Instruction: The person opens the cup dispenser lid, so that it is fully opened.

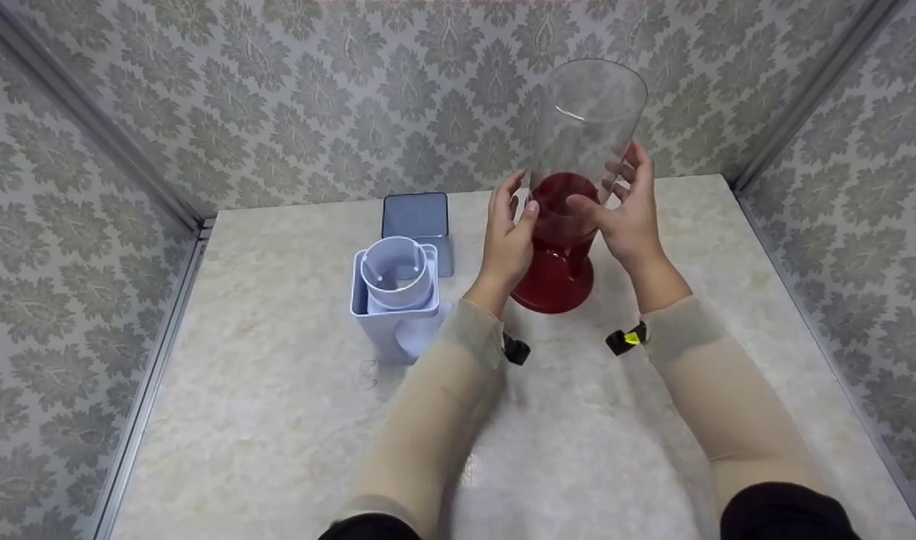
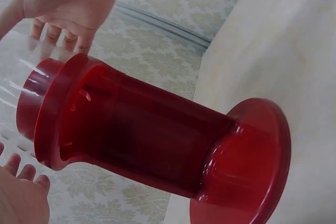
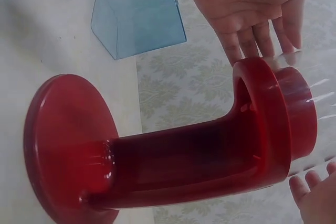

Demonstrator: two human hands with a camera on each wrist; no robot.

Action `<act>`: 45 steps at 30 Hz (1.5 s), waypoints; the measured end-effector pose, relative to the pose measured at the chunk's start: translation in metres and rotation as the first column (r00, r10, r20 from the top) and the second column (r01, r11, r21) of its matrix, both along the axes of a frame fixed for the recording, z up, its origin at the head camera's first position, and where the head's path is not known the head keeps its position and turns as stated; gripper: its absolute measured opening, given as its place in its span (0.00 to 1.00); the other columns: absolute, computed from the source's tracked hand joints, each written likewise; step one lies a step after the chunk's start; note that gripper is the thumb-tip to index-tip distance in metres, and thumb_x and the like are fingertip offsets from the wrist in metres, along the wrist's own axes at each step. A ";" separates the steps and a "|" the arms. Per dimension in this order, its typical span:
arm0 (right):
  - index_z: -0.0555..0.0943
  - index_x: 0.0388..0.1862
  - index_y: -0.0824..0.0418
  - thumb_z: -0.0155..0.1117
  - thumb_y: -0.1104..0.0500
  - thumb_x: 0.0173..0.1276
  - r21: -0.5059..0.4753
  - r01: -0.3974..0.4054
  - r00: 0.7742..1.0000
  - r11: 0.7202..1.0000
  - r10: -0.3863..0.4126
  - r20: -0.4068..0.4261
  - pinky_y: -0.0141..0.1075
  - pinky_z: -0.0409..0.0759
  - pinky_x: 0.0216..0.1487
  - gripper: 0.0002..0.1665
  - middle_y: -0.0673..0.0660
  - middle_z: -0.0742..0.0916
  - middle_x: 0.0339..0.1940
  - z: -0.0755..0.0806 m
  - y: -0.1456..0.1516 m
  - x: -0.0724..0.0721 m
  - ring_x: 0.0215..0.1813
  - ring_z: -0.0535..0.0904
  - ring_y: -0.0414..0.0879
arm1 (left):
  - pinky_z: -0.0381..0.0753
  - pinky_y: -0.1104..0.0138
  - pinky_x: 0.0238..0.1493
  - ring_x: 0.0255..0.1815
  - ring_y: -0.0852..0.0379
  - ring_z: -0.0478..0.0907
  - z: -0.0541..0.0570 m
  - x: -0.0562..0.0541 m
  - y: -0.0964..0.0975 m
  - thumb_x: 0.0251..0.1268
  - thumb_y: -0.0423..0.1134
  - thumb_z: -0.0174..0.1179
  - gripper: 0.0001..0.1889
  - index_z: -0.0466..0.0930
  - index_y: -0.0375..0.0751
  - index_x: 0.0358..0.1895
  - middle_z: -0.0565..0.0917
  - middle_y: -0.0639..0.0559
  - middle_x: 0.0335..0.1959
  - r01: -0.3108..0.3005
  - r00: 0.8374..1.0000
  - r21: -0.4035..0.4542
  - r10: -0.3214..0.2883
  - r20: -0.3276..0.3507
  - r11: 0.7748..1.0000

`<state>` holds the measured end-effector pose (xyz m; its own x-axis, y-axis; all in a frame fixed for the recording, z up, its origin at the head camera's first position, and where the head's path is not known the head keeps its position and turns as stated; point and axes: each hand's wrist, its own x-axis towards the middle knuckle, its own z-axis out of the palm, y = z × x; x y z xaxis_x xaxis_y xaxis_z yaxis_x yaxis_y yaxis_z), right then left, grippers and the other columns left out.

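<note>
- The left hand point(image 1: 508, 232) and the right hand point(image 1: 630, 214) are apart, one on each side of a clear tube point(image 1: 584, 142), gripping it between them near its lower end, fingers bent around the wall.
- The tube rises from the top of a red stand point(image 1: 551, 289); in both wrist views its lower end goes around the stand's red plug.
- The stand is upright, its round base on the table point(image 1: 277, 420), toward the back and right of the middle.
- To the left of the left hand stands a pale blue container point(image 1: 379, 334) with a round cup point(image 1: 397, 292) inside its square rim.
- Just behind that container is a see-through blue box point(image 1: 415, 215), near the patterned wall point(image 1: 315, 112).
- Beige sleeves point(image 1: 709, 382) cover the forearms, with a small black camera point(image 1: 516, 349) by the left wrist.
</note>
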<state>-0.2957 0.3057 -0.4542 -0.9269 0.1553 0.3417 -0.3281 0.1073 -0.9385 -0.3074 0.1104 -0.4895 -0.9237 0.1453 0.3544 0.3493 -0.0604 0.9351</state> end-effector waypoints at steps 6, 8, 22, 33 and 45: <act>0.44 0.95 0.59 0.93 0.22 0.42 0.064 0.053 0.998 0.997 -0.052 -0.020 0.50 0.65 0.88 0.97 0.61 0.60 0.92 0.012 -0.009 -0.003 0.87 0.62 0.53 | 0.54 0.64 0.96 0.97 0.45 0.53 0.006 -0.006 -0.001 0.93 0.36 0.47 0.34 0.51 0.33 0.93 0.58 0.38 0.94 0.082 0.996 0.036 -0.083 0.030 0.996; 0.45 0.95 0.58 0.93 0.20 0.36 0.059 0.065 0.998 0.996 -0.064 -0.023 0.50 0.67 0.86 1.00 0.60 0.62 0.90 0.015 -0.014 -0.003 0.86 0.63 0.53 | 0.56 0.64 0.95 0.97 0.45 0.54 0.007 -0.006 -0.002 0.94 0.36 0.47 0.33 0.51 0.34 0.93 0.58 0.38 0.94 0.106 0.993 0.050 -0.108 0.046 0.993; 0.55 0.91 0.63 0.85 0.12 0.38 0.060 0.219 0.971 0.974 -0.211 -0.110 0.49 0.68 0.85 0.95 0.63 0.67 0.88 0.024 -0.039 0.004 0.82 0.68 0.54 | 0.64 0.63 0.92 0.95 0.46 0.59 0.006 0.000 -0.005 0.94 0.39 0.51 0.32 0.58 0.36 0.91 0.63 0.40 0.93 0.093 0.994 0.041 -0.095 0.055 0.995; 0.55 0.91 0.65 0.91 0.18 0.41 0.000 0.206 0.967 0.979 -0.203 -0.156 0.42 0.70 0.78 0.92 0.64 0.68 0.84 0.036 -0.043 0.029 0.77 0.69 0.50 | 0.69 0.60 0.90 0.92 0.42 0.65 0.001 0.032 0.000 0.90 0.37 0.58 0.33 0.63 0.31 0.89 0.68 0.35 0.90 -0.048 0.998 0.002 0.048 -0.036 0.999; 0.45 0.94 0.65 0.98 0.36 0.48 0.061 0.295 0.947 0.953 -0.284 -0.148 0.46 0.68 0.89 0.92 0.65 0.68 0.90 0.027 -0.055 0.027 0.88 0.69 0.58 | 0.74 0.63 0.86 0.89 0.46 0.71 0.001 0.054 0.013 0.84 0.40 0.68 0.32 0.73 0.36 0.84 0.74 0.40 0.86 -0.171 0.985 -0.031 0.170 -0.023 0.985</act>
